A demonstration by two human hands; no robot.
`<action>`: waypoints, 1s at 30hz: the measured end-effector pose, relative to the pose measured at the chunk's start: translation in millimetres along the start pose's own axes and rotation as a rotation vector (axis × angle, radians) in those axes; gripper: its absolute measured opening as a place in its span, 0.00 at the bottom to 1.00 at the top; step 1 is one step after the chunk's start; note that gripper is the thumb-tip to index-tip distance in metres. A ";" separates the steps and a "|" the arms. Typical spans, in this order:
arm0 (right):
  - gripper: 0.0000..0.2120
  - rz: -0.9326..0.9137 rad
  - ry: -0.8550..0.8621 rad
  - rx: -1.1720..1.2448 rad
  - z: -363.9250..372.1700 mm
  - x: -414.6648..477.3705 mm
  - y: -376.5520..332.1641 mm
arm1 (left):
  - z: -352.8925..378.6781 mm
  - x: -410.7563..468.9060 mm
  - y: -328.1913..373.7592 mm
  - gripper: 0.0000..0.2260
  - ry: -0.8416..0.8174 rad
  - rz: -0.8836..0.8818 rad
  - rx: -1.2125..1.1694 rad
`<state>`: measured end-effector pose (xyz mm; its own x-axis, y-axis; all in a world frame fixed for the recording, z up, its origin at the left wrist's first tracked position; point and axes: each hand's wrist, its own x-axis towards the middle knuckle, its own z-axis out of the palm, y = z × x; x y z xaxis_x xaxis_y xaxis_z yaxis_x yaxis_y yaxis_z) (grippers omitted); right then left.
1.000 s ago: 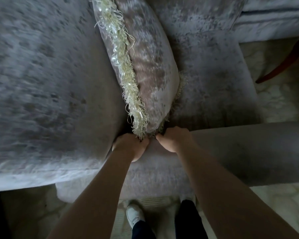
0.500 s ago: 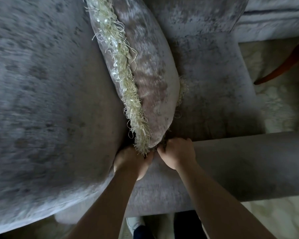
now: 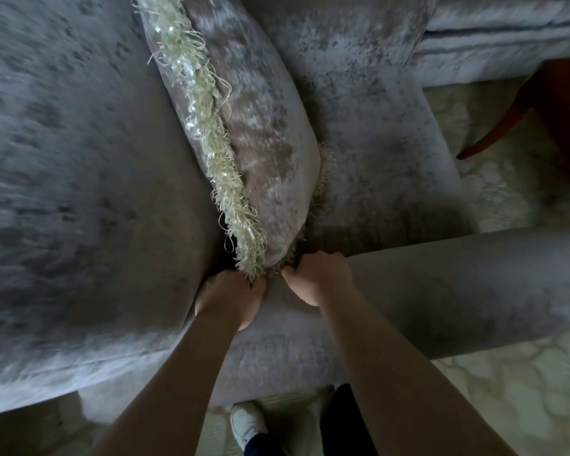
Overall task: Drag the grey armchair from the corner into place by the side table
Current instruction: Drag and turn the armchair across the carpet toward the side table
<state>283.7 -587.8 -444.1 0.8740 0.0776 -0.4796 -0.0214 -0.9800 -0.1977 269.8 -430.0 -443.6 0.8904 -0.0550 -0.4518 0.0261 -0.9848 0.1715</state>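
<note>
The drag itself looks to be the step in hand. Both hands hold the grey armchair at its near armrest, where that meets the backrest. The left hand and right hand sit close together, arms stretched forward and down. Their fingers are curled over the armrest's inner edge, the tips hidden beside the fringed cushion. The chair stands on pale carpet. A wooden leg at far right is perhaps the side table. Next comes a steady pull, feet kept clear.
</note>
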 end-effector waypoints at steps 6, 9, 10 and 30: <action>0.22 0.025 0.154 0.028 6.4 4.9 1.0 | 9.1 7.9 -3.8 0.20 0.022 -0.065 0.036; 0.22 0.023 0.151 0.051 5.2 8.1 1.1 | 10.6 8.2 -5.9 0.21 0.040 -0.161 -0.044; 0.23 0.021 0.151 0.060 5.4 8.6 1.2 | 9.8 7.7 -5.1 0.21 0.041 -0.164 -0.016; 0.19 0.107 0.126 -0.039 -63.5 -19.1 312.8 | 43.8 33.9 361.9 0.18 -0.097 0.017 0.037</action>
<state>291.2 -907.5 -442.5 0.9218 -0.0490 -0.3844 -0.1012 -0.9880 -0.1167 289.6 -795.5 -435.2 0.8426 -0.0856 -0.5316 -0.0069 -0.9889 0.1484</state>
